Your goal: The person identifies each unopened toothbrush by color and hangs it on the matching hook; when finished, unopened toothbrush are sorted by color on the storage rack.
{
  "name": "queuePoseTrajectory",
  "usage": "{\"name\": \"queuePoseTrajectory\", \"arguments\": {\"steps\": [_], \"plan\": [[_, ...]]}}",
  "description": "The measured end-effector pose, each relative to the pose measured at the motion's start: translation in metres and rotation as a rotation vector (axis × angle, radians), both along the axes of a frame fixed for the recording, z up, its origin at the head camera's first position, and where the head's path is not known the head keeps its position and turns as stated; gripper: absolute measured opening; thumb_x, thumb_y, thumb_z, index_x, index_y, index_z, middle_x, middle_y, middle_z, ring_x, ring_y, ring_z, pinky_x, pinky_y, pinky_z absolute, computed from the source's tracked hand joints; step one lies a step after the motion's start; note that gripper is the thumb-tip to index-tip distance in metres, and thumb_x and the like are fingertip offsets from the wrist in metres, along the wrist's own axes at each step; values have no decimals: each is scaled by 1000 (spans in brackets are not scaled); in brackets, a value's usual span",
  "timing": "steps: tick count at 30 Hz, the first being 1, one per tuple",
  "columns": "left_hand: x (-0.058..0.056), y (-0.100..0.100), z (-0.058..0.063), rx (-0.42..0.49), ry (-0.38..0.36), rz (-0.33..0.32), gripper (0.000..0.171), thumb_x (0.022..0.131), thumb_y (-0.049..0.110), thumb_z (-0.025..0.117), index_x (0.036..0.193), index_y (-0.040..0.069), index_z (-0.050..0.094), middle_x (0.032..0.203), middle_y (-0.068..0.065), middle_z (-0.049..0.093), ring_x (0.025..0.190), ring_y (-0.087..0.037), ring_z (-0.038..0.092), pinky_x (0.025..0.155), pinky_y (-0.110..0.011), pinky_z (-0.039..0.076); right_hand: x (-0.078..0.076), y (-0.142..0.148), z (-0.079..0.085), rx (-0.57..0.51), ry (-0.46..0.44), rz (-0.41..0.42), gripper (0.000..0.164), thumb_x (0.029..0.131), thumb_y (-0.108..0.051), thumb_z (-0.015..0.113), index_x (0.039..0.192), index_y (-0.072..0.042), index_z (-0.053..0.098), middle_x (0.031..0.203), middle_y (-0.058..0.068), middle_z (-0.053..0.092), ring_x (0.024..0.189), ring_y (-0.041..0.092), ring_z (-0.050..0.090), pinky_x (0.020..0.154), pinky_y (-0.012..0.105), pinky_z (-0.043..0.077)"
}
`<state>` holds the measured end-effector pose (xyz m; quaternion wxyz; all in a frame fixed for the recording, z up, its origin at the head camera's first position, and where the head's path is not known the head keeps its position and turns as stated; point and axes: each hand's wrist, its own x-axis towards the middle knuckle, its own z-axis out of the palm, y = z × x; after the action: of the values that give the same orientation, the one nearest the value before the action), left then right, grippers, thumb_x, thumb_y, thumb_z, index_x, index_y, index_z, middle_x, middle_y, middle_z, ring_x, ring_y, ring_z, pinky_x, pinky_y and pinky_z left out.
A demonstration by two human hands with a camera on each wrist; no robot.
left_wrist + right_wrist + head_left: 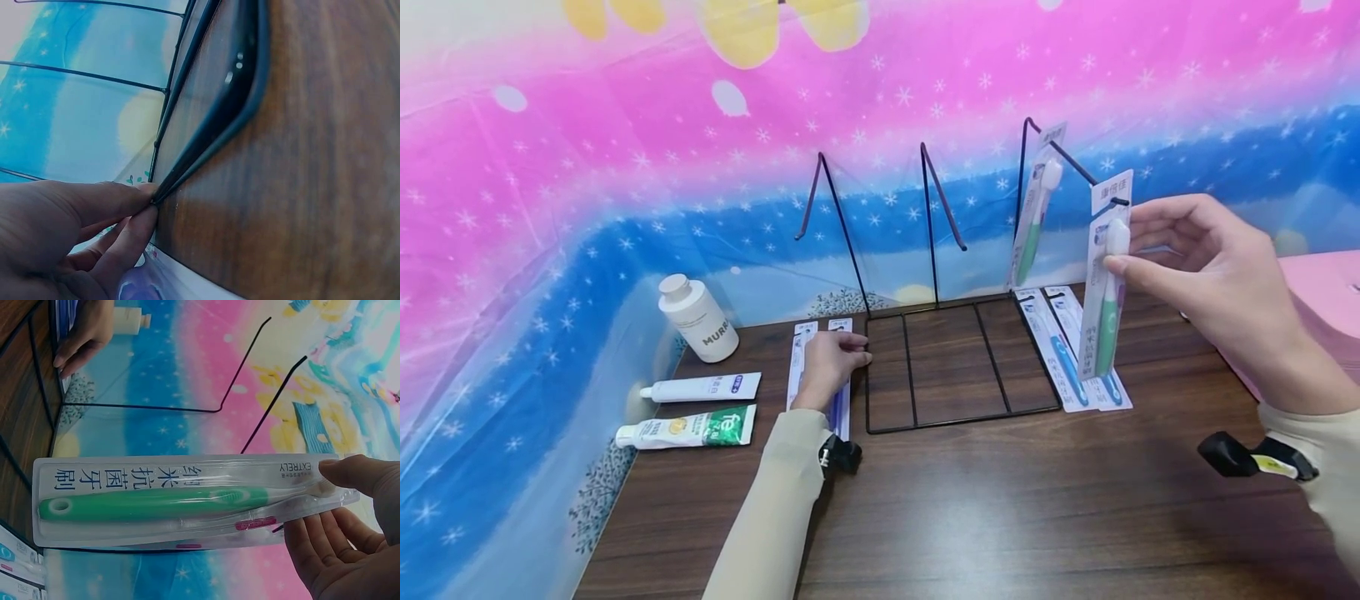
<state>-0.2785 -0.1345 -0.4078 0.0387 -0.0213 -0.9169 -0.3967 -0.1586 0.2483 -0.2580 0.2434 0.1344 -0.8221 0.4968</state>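
Note:
My right hand (1221,267) pinches the upper part of a packaged green toothbrush (1108,321) between thumb and fingers. The card's top hole is on the tip of the right hook of a black wire rack (962,419). Further back along that hook hangs another packaged green toothbrush (1036,217). At the rack's left side, my left hand (829,367) pinches the base wire (167,187) between thumb and finger. Packaged toothbrushes with purple handles (841,417) lie partly hidden under the left hand and wrist.
Two packaged blue toothbrushes (1063,354) lie right of the rack base. A white bottle (700,321) and two toothpaste tubes (688,427) are at the left. The rack's other two hooks (943,200) hold nothing. A pink object (1322,292) stands at the right edge.

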Motion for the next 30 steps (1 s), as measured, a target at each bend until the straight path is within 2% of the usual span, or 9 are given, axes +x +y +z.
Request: {"name": "queuePoseTrajectory", "arguments": {"steps": [5,15,23,30], "plan": [[0,-1,0,5,-4,-2,21,85,8,75,106,7,75,91,-4,71,76,-18,64,66,-32,51,-11,1,-1,-8,-23,2,53,82,-8,78,130,-12,56,116,7,61,103,16,59,81,13,46],[-1,-2,0,14,-16,-5,22,86,8,74,108,8,75,91,-4,70,75,-17,63,64,-31,51,-33,2,0,34,-50,-16,54,84,-18,77,133,-17,54,115,4,62,102,9,61,78,12,47],[0,-2,-1,12,-19,-4,22,86,8,74,108,7,75,92,-4,70,77,-18,64,66,-32,51,-52,-1,0,-17,-63,-8,52,83,-19,78,130,-14,56,114,4,63,102,10,62,78,13,46],[1,-1,1,16,-17,-9,22,86,8,74,108,7,74,91,-4,70,77,-18,63,66,-32,51,-69,-3,0,-49,-79,-1,52,85,-22,77,131,-14,55,121,5,61,110,14,58,85,16,47]]}}
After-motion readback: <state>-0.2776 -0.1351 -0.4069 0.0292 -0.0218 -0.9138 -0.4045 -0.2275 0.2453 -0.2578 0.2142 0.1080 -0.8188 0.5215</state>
